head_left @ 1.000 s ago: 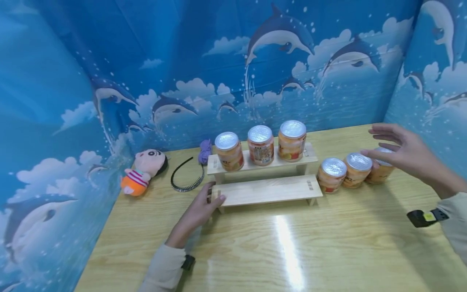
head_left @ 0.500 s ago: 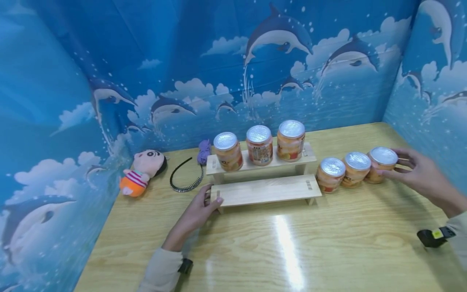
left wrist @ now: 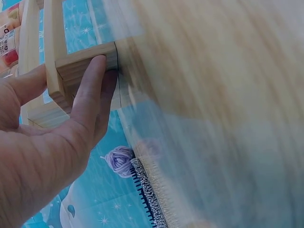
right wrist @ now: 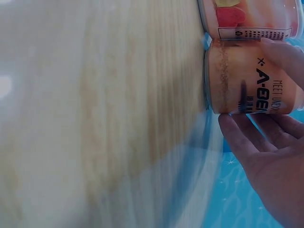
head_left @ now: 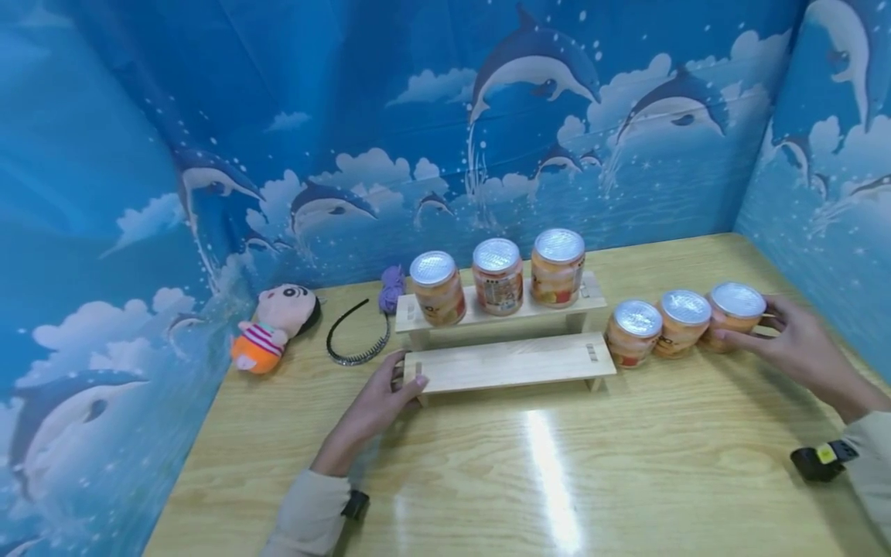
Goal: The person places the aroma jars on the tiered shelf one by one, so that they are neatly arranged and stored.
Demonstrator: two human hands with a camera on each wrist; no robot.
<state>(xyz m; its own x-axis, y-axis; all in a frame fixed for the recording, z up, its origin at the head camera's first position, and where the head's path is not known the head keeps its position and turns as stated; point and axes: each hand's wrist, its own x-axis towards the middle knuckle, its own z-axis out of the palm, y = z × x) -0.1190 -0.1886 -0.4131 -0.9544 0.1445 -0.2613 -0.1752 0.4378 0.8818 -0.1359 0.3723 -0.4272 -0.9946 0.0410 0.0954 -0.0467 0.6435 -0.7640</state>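
Your left hand [head_left: 379, 398] is pinching the left end of the lower shelf [head_left: 511, 363], a smooth, pale wooden slab, with the thumb lying on top. Your right hand [head_left: 803, 352] is grasping the rightmost can [head_left: 731, 323], a squat orange cylinder with a silvery, textured lid, beside two similar cans [head_left: 678, 336]; its base seems to be resting on the wood-grained table [head_left: 473, 480], though blur is obscuring the contact. Three more cans [head_left: 497, 282] are standing on the upper shelf [head_left: 592, 292].
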